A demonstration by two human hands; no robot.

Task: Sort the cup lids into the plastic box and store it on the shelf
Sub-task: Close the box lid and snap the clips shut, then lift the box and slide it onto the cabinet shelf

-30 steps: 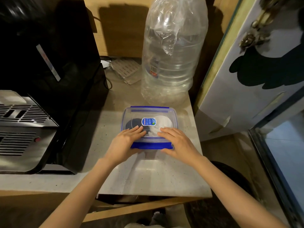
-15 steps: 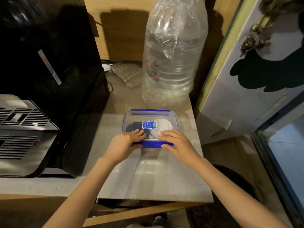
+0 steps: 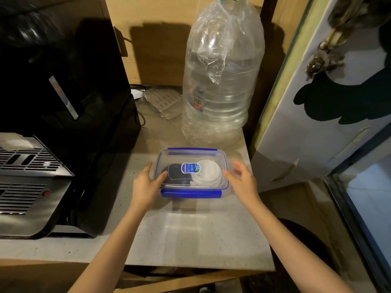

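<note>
A clear plastic box [image 3: 191, 153] with a blue-trimmed cover and blue clips stands closed on the grey counter [image 3: 190, 233]. Through the cover I see black cup lids [image 3: 175, 175] on the left and white cup lids [image 3: 208, 172] on the right. My left hand [image 3: 146, 185] rests against the box's left side with the thumb on its cover. On the other side, my right hand [image 3: 243, 182] is at the box's right edge, fingers spread and blurred; whether it touches the box is unclear.
A big clear water bottle [image 3: 222, 81] stands right behind the box. A black and steel coffee machine [image 3: 53, 134] fills the left side. To the right is a white panel [image 3: 328, 113], and a wooden wall closes the back.
Both hands have left the front clip of the cover and moved apart to the box's left and right sides. The box stays in place, its front clip now pressed down.
</note>
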